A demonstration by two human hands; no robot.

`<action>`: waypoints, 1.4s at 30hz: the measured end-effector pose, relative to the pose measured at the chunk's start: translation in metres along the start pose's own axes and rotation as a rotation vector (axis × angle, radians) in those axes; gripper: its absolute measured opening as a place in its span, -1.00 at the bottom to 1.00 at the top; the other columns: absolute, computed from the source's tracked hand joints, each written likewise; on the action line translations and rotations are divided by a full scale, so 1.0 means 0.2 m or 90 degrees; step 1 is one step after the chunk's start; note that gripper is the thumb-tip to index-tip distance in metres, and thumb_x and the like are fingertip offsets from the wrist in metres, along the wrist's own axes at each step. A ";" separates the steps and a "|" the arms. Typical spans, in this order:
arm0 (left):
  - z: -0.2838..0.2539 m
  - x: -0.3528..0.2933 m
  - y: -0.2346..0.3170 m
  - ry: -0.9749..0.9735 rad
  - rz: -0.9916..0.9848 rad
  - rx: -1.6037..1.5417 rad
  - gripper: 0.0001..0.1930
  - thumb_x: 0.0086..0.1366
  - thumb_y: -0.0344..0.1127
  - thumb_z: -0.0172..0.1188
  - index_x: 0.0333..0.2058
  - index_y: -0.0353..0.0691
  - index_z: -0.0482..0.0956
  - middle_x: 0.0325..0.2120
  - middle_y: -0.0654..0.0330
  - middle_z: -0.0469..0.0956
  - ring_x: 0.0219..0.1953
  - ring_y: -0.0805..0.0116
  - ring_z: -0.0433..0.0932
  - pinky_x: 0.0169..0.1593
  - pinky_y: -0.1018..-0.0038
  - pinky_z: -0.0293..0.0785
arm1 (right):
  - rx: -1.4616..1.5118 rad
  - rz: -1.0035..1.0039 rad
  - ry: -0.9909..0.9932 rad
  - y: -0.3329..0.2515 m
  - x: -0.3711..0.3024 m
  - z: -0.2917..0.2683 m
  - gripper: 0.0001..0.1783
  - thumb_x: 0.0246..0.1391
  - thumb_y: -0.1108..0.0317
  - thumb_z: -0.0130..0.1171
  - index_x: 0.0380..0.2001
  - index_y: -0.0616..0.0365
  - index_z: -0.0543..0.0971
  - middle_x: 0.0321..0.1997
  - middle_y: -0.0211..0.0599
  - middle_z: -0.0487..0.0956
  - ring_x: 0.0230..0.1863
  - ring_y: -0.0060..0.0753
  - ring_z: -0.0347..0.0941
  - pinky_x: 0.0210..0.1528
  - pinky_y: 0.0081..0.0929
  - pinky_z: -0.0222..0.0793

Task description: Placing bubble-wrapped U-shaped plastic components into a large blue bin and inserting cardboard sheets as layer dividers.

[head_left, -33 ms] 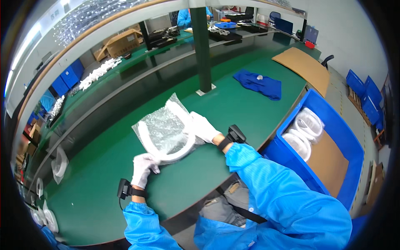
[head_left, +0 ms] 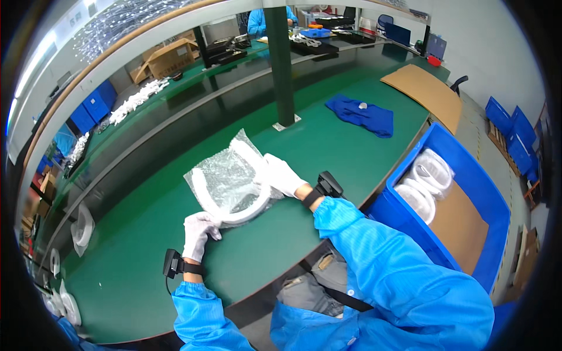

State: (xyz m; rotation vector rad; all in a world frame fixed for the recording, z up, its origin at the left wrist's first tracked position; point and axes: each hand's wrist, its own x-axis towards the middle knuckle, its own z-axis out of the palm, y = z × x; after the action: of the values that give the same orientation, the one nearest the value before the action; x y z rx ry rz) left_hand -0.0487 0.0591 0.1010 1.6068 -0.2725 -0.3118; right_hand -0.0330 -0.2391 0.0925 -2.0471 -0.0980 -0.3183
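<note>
A white U-shaped piece [head_left: 243, 214] lies inside a clear plastic bag [head_left: 227, 169] on the green tabletop. The curved end of the U points toward me, and the bag's wrinkled film reaches past its two arms. My left hand [head_left: 199, 233], in a white glove, pinches the lower left edge of the bagged piece. My right hand [head_left: 282, 175], gloved the same way, closes on the right side of it, with the fingertips partly hidden. Both wrists wear black straps with small black devices.
At my right stands a blue bin [head_left: 492, 219] holding bagged white pieces [head_left: 430, 172] and brown cardboard. A green post [head_left: 283, 82] rises from the table. Beyond it lie dark blue cloth [head_left: 363, 117] and a cardboard sheet [head_left: 424, 93]. More white pieces [head_left: 70, 304] sit far left; a person works at the back.
</note>
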 end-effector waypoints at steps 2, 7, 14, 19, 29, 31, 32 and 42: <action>0.03 -0.01 -0.02 0.029 0.045 0.024 -0.92 0.03 -0.57 0.12 -0.61 -0.38 0.50 -0.77 0.16 0.47 -0.76 0.42 0.47 -0.66 0.59 0.38 | 0.003 0.022 -0.015 -0.02 0.00 -0.02 -0.52 -0.04 0.06 0.28 -0.24 0.22 0.44 -0.28 0.06 0.55 -0.25 0.13 0.50 -0.15 -0.16 0.43; 0.08 -0.01 0.03 0.040 -0.007 0.036 -0.94 -0.11 -0.61 0.03 -0.66 -0.35 0.45 -0.79 0.16 0.44 -0.79 0.40 0.43 -0.69 0.57 0.35 | -0.157 -0.019 -0.018 0.04 0.01 -0.01 -0.23 -0.09 -0.21 0.20 -0.10 0.33 0.43 -0.06 0.25 0.46 0.00 0.17 0.42 0.04 -0.15 0.34; 0.06 -0.07 0.05 0.003 -0.040 -0.045 -0.84 0.13 -0.54 0.09 -0.63 -0.32 0.45 -0.75 0.29 0.35 -0.73 0.52 0.31 -0.67 0.57 0.20 | 0.283 0.101 -0.161 0.01 -0.01 -0.01 -0.59 0.00 0.38 0.31 -0.09 0.22 0.43 -0.25 -0.38 0.49 -0.22 -0.55 0.43 -0.16 -0.51 0.42; 0.10 -0.02 0.05 -0.023 -0.029 -0.038 -0.87 0.15 -0.45 0.13 -0.56 -0.33 0.50 -0.74 0.25 0.43 -0.75 0.50 0.41 -0.66 0.61 0.30 | 0.190 0.137 -0.094 -0.08 -0.02 -0.11 -0.67 -0.01 0.29 0.30 -0.31 0.18 0.37 -0.39 -0.36 0.40 -0.37 -0.57 0.35 -0.37 -0.52 0.35; 0.03 -0.03 0.04 -0.060 0.069 0.112 -0.89 0.05 -0.47 0.04 -0.61 -0.29 0.47 -0.77 0.27 0.43 -0.74 0.53 0.46 -0.65 0.62 0.35 | 0.180 0.138 -0.060 -0.10 -0.02 0.00 -0.67 -0.04 0.31 0.28 -0.38 0.20 0.33 -0.39 -0.41 0.28 -0.32 -0.57 0.20 -0.23 -0.56 0.27; 0.03 -0.03 0.04 -0.057 0.050 0.110 -0.90 0.04 -0.47 0.04 -0.61 -0.31 0.48 -0.77 0.26 0.43 -0.74 0.52 0.47 -0.64 0.62 0.36 | 0.144 0.109 -0.078 -0.05 0.00 -0.01 -0.67 -0.04 0.32 0.28 -0.39 0.20 0.31 -0.40 -0.42 0.25 -0.33 -0.58 0.17 -0.23 -0.57 0.25; 0.03 -0.04 0.06 -0.047 0.034 0.116 -0.90 0.04 -0.47 0.04 -0.60 -0.31 0.48 -0.76 0.26 0.44 -0.73 0.51 0.47 -0.63 0.62 0.36 | 0.133 0.101 -0.071 -0.05 0.00 -0.02 -0.65 -0.04 0.30 0.28 -0.39 0.19 0.29 -0.40 -0.43 0.22 -0.35 -0.57 0.13 -0.24 -0.57 0.23; 0.06 -0.04 0.05 -0.012 -0.037 0.021 -0.93 0.04 -0.50 0.06 -0.58 -0.33 0.49 -0.74 0.24 0.45 -0.72 0.49 0.47 -0.63 0.61 0.38 | -0.129 0.001 0.001 -0.01 0.03 0.02 -0.59 -0.09 0.20 0.27 -0.38 0.33 0.37 -0.47 0.11 0.48 -0.40 0.08 0.49 -0.31 -0.20 0.38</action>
State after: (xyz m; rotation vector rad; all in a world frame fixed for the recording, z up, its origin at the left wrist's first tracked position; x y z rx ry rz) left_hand -0.0607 0.0509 0.1100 1.6478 -0.2469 -0.3698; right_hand -0.0263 -0.2363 0.0940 -2.2475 -0.0647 -0.3403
